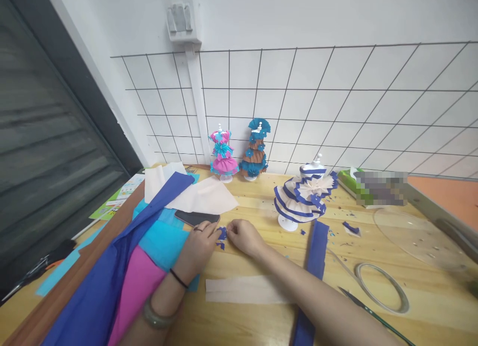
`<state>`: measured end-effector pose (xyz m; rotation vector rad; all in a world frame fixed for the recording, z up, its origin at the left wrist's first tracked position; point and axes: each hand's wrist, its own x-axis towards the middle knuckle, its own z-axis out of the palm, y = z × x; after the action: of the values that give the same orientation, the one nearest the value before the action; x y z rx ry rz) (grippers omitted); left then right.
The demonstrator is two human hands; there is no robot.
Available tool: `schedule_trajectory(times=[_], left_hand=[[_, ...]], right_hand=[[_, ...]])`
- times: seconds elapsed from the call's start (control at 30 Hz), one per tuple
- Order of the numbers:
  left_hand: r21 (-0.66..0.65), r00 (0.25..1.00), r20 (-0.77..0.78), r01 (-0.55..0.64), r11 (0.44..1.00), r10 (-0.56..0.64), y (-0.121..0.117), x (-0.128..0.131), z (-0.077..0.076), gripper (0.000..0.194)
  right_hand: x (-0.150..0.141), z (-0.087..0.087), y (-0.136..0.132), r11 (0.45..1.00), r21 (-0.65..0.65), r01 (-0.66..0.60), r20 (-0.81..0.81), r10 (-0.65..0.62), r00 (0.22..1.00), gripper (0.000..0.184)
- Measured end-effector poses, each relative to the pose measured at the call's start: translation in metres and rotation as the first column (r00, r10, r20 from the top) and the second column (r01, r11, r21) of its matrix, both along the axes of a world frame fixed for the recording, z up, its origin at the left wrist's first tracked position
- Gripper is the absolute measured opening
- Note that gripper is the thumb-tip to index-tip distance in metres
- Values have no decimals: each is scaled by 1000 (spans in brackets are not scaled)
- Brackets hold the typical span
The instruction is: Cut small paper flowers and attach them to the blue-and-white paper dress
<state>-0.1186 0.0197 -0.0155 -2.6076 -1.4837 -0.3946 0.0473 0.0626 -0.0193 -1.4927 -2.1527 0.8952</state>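
Note:
Small blue crepe-paper pieces [222, 233] lie on the wooden table between my hands. The bent fingers of my left hand [199, 246] are closed at the left edge of these pieces. To their right, my right hand [244, 236] is closed in a pinch; whatever its fingertips hold is too small to make out. A dark phone [197, 218] lies just behind my left hand. Below my hands is a cream paper strip [246, 290], and a folded blue strip [317, 251] passes under my right forearm. A miniature dress form in a cream-and-blue ruffled paper dress [306, 191] stands behind it.
Two more dressed forms, pink [224, 159] and brown-teal [256, 154], stand by the wall. Blue, turquoise and pink crepe sheets [142, 281] cover the left side. On the right are a tape roll [384, 288], scissors [373, 313], a clear disc [418, 239] and scraps.

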Motion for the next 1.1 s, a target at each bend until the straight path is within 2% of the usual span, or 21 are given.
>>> schedule_trajectory(times=[0.17, 0.33, 0.43, 0.57, 0.7, 0.83, 0.9, 0.97, 1.1], left_hand=[[-36, 999, 32, 7, 999, -6, -3, 8, 3, 20], [-59, 998, 59, 1, 998, 3, -2, 8, 1, 22], [-64, 994, 113, 14, 998, -7, -1, 5, 0, 25], [-58, 962, 271, 5, 998, 11, 1, -7, -5, 26], [-74, 949, 295, -97, 993, 115, 6, -27, -7, 22], [-54, 926, 293, -234, 971, 239, 13, -45, -9, 33], [-47, 896, 287, -341, 939, 340, 17, -54, -13, 37], [-43, 835, 287, -479, 877, 470, 21, -63, -19, 37], [-51, 780, 295, -564, 824, 552, 27, -77, -30, 42]], right_hand=[[3, -6, 5, 998, -69, -2, 10, 2, 1000, 13], [14, -11, 14, 989, -150, 8, 36, -2, 999, 28], [23, -9, 16, 989, -143, 27, 53, -19, 998, 27], [33, 1, 13, 995, -76, 63, 76, -57, 996, 16], [39, 10, 7, 997, -3, 80, 107, -79, 991, 19], [42, 13, 3, 996, 42, 80, 145, -86, 986, 23], [44, 12, 4, 995, 60, 86, 158, -95, 983, 26], [45, 11, 6, 992, 73, 101, 168, -113, 979, 27], [47, 12, 10, 984, 88, 152, 156, -164, 974, 22]])
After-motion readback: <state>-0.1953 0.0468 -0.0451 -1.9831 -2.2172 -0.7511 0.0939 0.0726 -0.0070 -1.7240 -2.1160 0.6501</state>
